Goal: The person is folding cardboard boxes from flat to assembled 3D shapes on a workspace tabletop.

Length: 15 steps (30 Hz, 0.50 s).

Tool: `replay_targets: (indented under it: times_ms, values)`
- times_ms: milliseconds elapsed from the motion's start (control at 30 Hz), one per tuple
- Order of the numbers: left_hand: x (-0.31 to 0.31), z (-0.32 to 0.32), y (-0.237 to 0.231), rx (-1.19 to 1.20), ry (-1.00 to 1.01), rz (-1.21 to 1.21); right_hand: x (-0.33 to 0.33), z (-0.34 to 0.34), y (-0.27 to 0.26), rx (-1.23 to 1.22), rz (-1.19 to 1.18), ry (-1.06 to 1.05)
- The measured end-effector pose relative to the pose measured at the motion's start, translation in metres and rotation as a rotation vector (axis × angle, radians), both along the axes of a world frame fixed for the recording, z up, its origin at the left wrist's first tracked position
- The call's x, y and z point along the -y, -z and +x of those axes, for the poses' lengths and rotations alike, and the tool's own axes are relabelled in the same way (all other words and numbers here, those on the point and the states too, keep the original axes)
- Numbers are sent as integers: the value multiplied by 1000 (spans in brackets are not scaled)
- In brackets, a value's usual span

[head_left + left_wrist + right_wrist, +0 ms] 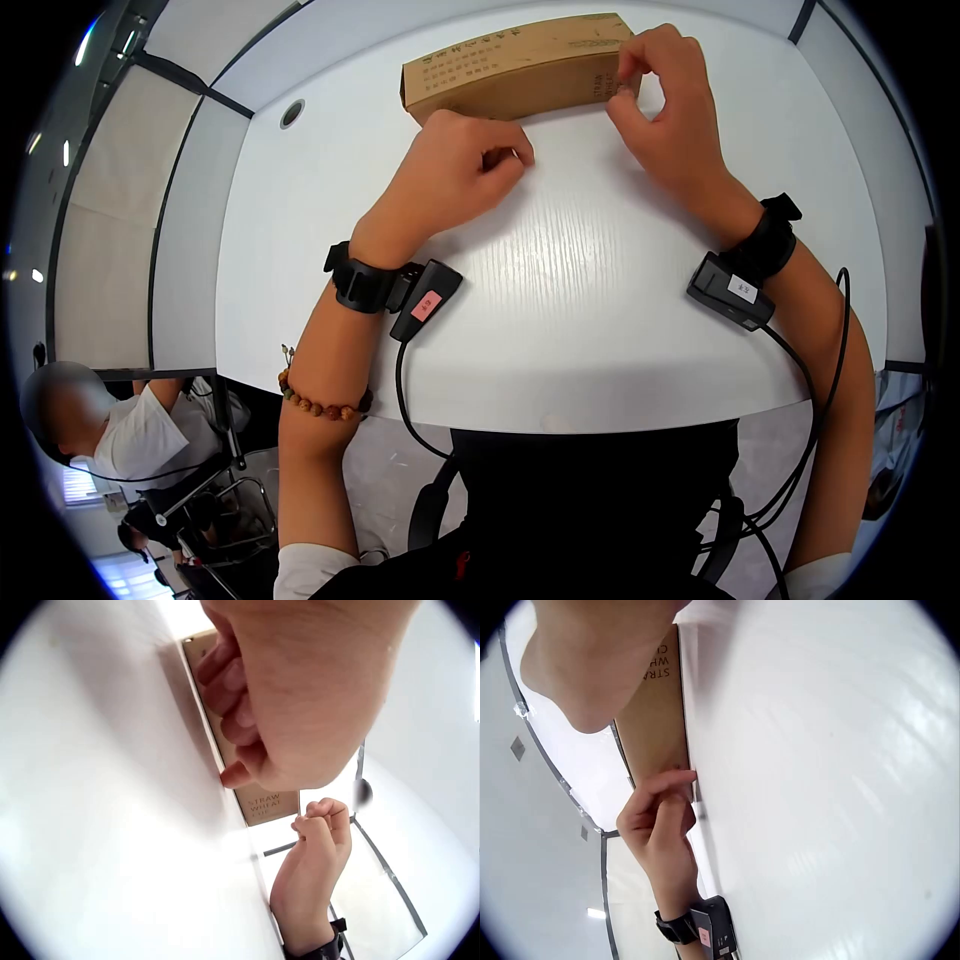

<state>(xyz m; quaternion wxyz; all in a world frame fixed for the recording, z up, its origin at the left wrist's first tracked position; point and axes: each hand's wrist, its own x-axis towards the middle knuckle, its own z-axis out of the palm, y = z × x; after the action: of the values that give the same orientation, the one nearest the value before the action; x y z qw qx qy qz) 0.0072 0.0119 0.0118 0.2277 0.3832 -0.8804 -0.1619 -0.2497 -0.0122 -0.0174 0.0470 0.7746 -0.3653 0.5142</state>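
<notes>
From the head, a long brown cardboard box [515,75] lies lengthwise across the far side of a white bench [560,280], on a long face, which probably keeps it stable. The left hand [445,170] is in front of the box's left half, fingers curled in narrow around nothing visible; the right hand [680,115] is at the right end, thumb and forefinger nearly meeting, a placing that would suit steadying both ends. From the left wrist, the left hand's bent fingers cross the box's side, while the right hand is by the printed end; whether it pinches cardboard, I cannot tell. From the right wrist, the left hand is by the box's far end, forefinger near the bottom edge; the right hand's fingertips are hidden.
</notes>
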Motion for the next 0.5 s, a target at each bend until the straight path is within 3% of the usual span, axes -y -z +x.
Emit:
replay_targets:
  times_ms: [100, 167, 233, 267, 367, 500]
  values:
    - [-5, -5, 1, -172, 23, -157, -1, 5, 0, 43, -59, 55]
    - [-8, -7, -6, -236, -113, -344, -2, 5, -2, 12, -68, 100]
    - [7, -5, -4, -350, -158, -679, -2, 8, -4, 3, -105, 116]
    - [10, 3, -3, -297, -209, -675, -8, 9, -6, 68, 117, 84]
    - [22, 16, 10, -399, -437, -583, -15, 11, -15, 124, 163, 31]
    - [28, 16, 20, -826, -632, 187, -10, 6, -7, 55, 142, 142]
